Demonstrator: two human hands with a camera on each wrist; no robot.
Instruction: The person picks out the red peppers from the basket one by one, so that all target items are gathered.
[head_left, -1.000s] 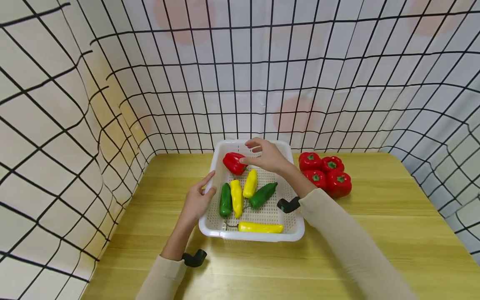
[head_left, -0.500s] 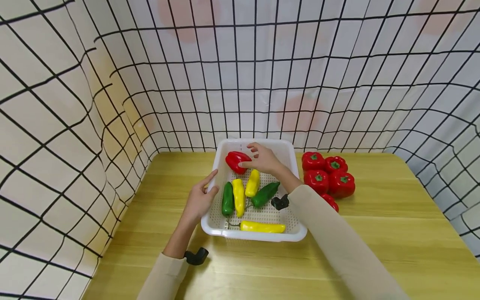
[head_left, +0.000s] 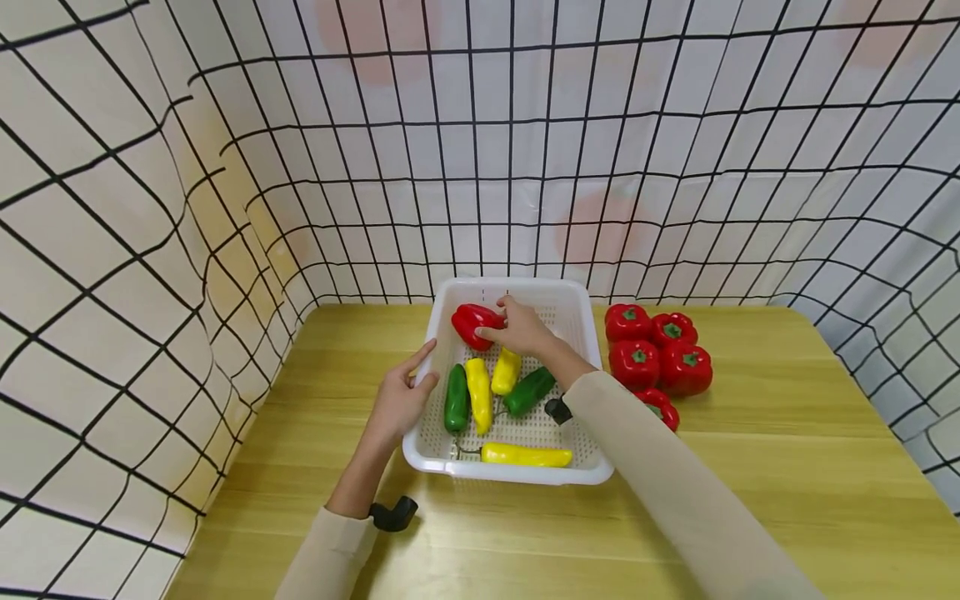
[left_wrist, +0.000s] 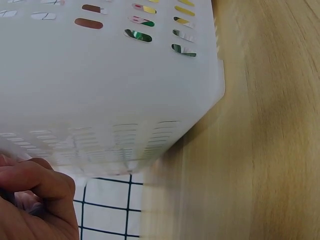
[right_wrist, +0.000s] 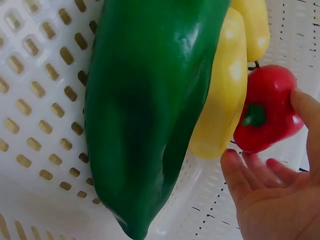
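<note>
A white perforated plastic basket (head_left: 510,475) stands on the table. My left hand (head_left: 401,402) grips its left rim, thumb inside the edge; in the left wrist view, curled fingers (left_wrist: 47,192) show beside the basket's outer wall. Inside, at the back left, lies a red bell pepper (head_left: 474,325). My right hand (head_left: 528,333) reaches over the basket and pinches this pepper between thumb and fingertips, the thumb on its side in the right wrist view. Near that hand lie a yellow pepper (head_left: 506,372), partly covered by it, and a green pepper (head_left: 529,392).
Another green pepper (head_left: 456,400) and two long yellow peppers, one upright (head_left: 479,396) and one crosswise (head_left: 527,454), share the basket. Several red bell peppers (head_left: 660,354) cluster right of it on the wooden table (head_left: 772,467). A black wire grid (head_left: 517,200) rises behind.
My right hand has come down and its fingers have drawn in toward the red bell pepper, from spread to pinching it. The left hand stays on the rim.
</note>
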